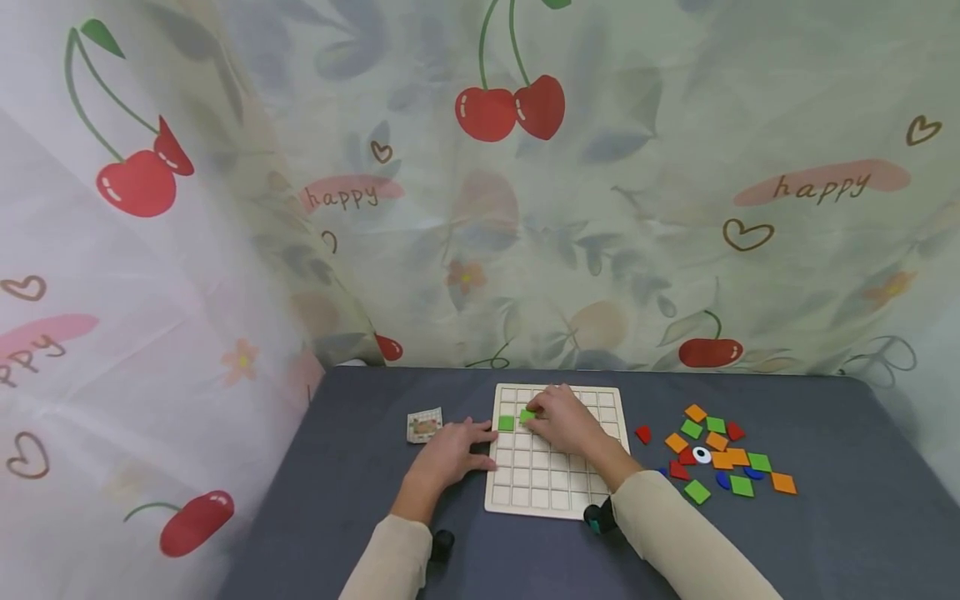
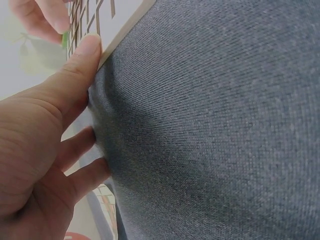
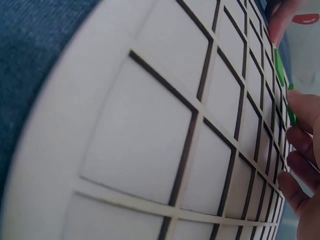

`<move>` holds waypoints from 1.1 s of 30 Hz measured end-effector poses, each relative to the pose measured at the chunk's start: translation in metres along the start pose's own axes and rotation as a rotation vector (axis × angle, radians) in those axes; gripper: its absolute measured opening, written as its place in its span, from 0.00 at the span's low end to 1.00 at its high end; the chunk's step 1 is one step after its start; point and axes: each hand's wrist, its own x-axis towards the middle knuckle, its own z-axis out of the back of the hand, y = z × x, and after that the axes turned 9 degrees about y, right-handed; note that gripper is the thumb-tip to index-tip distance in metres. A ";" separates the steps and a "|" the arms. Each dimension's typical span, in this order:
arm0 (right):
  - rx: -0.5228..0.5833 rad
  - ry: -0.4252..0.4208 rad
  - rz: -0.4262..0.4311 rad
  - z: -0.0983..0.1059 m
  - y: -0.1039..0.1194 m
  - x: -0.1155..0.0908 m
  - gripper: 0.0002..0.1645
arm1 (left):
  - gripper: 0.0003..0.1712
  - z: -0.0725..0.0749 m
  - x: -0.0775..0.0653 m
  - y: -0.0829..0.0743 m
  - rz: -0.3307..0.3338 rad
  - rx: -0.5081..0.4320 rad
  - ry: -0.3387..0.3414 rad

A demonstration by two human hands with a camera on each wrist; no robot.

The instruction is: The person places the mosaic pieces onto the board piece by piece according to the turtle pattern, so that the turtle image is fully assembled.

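Board (image 1: 540, 498) under right hand (image 1: 567, 422), mostly unfilled: one green square (image 1: 506, 423) placed, just left of that hand; second green tile (image 1: 527, 415) pinched there, not yet released. Left hand (image 1: 447, 454), outstretched, touches board's edge. Many loose pieces (image 1: 722, 460) lie on surface (image 1: 330, 500), right of right hand.

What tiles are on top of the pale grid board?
On the grid board lies one green tile, towards the far left corner; the right hand pinches a second green tile nearby. Whatever that hand and its forearm cover cannot be seen.
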 end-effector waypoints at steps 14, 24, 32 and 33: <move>-0.032 -0.035 0.005 -0.013 0.000 0.002 0.14 | 0.34 -0.001 0.000 0.003 -0.038 0.017 -0.012; -0.011 -0.010 -0.019 -0.010 0.006 0.003 0.15 | 0.34 0.004 -0.001 0.004 -0.033 0.025 -0.014; -0.108 0.021 -0.028 -0.006 0.008 -0.004 0.24 | 0.34 0.001 0.000 0.003 -0.015 0.001 -0.002; -0.125 0.018 -0.021 -0.005 0.008 -0.005 0.26 | 0.34 0.000 0.000 0.003 -0.013 0.001 -0.001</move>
